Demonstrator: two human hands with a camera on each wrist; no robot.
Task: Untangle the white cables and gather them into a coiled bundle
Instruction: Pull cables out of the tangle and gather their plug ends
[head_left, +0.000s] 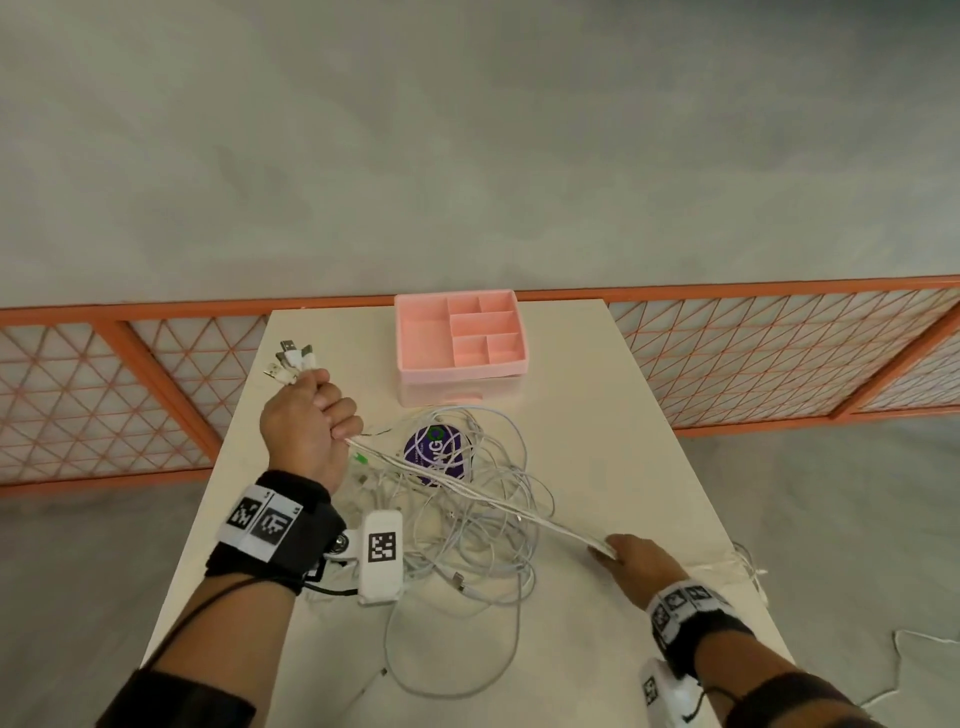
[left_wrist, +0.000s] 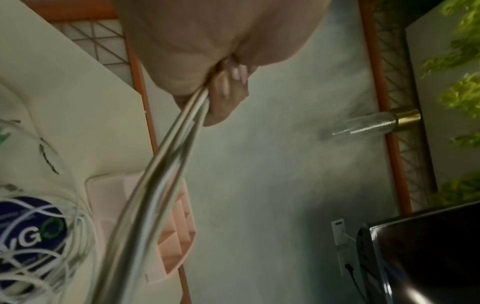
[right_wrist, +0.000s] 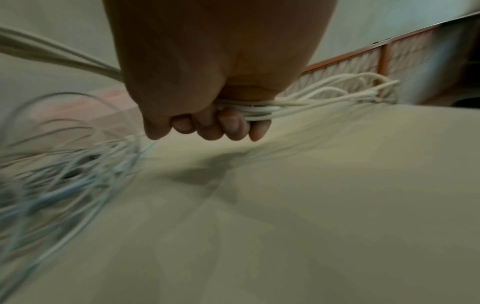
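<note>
Several white cables (head_left: 467, 493) run taut in a straight bunch from my left hand (head_left: 311, 415) to my right hand (head_left: 631, 558). My left hand is fisted around the bunch near the plug ends (head_left: 291, 358), which stick out past the fist. In the left wrist view the cables (left_wrist: 166, 164) leave the curled fingers (left_wrist: 228, 90). My right hand grips the same bunch low over the table; its fingers (right_wrist: 207, 125) curl round the strands (right_wrist: 259, 112), and loose ends trail to the right (right_wrist: 350, 90). A loose tangle of white cable loops (head_left: 467, 551) lies on the table between the hands.
A pink compartment tray (head_left: 460, 332) stands at the table's (head_left: 649, 457) far end. A round purple disc (head_left: 436, 452) lies under the tangle. An orange lattice fence (head_left: 779, 353) runs behind the table. Some cable ends hang off the right edge (head_left: 748, 566).
</note>
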